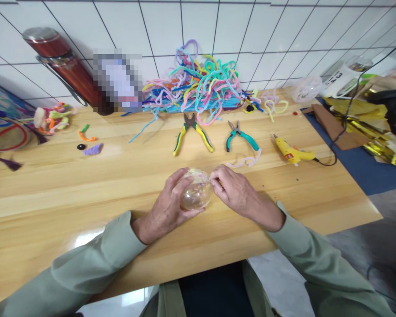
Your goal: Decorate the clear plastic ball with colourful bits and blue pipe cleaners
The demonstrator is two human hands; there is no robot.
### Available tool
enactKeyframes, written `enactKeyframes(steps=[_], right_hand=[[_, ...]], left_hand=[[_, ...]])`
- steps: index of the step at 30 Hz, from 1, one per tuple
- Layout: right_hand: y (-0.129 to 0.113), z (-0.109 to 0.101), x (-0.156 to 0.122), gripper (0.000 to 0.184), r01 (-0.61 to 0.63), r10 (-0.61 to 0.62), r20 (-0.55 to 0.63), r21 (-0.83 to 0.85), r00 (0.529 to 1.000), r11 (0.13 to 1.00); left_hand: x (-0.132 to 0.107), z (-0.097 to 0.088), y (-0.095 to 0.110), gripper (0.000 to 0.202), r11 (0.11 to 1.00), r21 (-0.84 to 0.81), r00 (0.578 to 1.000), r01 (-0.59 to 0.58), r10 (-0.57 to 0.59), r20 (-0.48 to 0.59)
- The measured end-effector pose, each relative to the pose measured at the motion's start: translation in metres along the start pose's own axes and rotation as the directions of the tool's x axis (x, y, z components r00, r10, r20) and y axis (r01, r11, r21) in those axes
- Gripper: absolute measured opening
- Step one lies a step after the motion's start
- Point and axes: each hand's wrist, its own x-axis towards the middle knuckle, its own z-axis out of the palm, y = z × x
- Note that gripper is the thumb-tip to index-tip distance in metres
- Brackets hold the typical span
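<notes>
My left hand (171,198) is wrapped round a clear, rounded plastic container (196,193), held just above the wooden table near its front. Some small coloured bits show through its upper side. At the container's right edge, my right hand (232,189) is closed, thumb and forefinger pinched together; what lies between those fingertips is too small to tell. Just beyond the right hand lies a curly pale pink pipe cleaner (247,160). Farther back are yellow-green handled pliers (192,132) and teal-handled pliers (240,137), both with handles spread.
A heap of coloured pipe cleaners (201,88) lies against the tiled wall. On the right is a yellow glue gun (292,152) with a black cord, near gold foil sheets (366,119). A red thermos (64,66) stands back left; a purple piece (93,149) lies before it.
</notes>
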Motion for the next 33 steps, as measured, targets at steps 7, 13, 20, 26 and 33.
enactKeyframes(steps=[7, 13, 20, 26, 33], right_hand=[[-0.001, 0.002, 0.002, 0.016, -0.009, 0.009, -0.019, 0.029, 1.0, 1.0], [0.003, -0.001, 0.005, 0.015, -0.064, 0.075, -0.064, 0.156, 0.995, 0.986], [0.014, -0.003, 0.007, 0.012, -0.188, 0.212, -0.066, 0.259, 0.975, 0.947], [0.001, -0.012, 0.001, 0.008, -0.079, 0.121, -0.133, 0.287, 0.984, 0.955], [-0.006, -0.013, 0.001, 0.01, 0.042, -0.013, -0.149, 0.191, 0.989, 0.981]], left_hand=[[0.001, 0.001, -0.002, 0.101, 1.0, 0.014, 1.0, 0.014, -0.014, 0.017], [0.001, 0.001, -0.002, 0.1, 1.0, 0.003, 1.0, -0.012, 0.012, 0.002], [0.004, 0.0, 0.0, 0.104, 1.0, 0.014, 1.0, -0.026, 0.026, -0.011], [0.004, 0.0, 0.0, 0.105, 1.0, 0.002, 0.999, -0.031, 0.031, -0.02], [0.0, 0.001, -0.003, 0.102, 1.0, 0.003, 1.0, 0.005, -0.005, 0.016]])
